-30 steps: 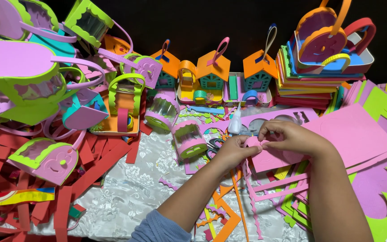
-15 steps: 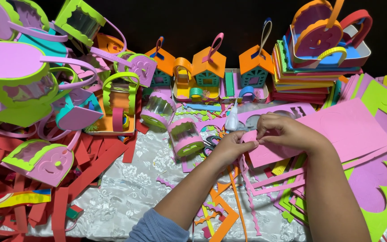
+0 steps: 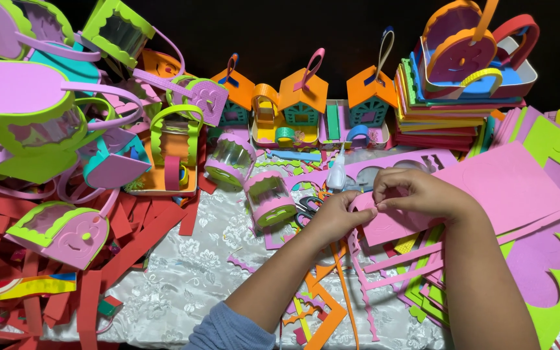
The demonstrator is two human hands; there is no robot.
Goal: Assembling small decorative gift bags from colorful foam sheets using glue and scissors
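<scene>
My left hand [image 3: 338,217] and my right hand [image 3: 416,193] meet at the left end of a pink foam sheet [image 3: 487,194] that lies over green and purple sheets. Both pinch a small pink foam strip [image 3: 365,202] at the sheet's edge, fingertips touching. A small white glue bottle [image 3: 336,172] stands just beyond my left hand. Scissors [image 3: 306,209] lie to the left of that hand, next to a pink and green foam cylinder [image 3: 270,198].
Finished foam baskets [image 3: 27,123] pile up at the left over red foam scraps [image 3: 131,240]. Orange-roofed foam houses [image 3: 303,97] line the back. A stack of foam sheets [image 3: 448,110] with baskets on top stands back right. White patterned cloth [image 3: 189,279] covers the table.
The view has shifted slightly. My hands stay at the sheet's left edge, fingers working the pink strip a little closer together.
</scene>
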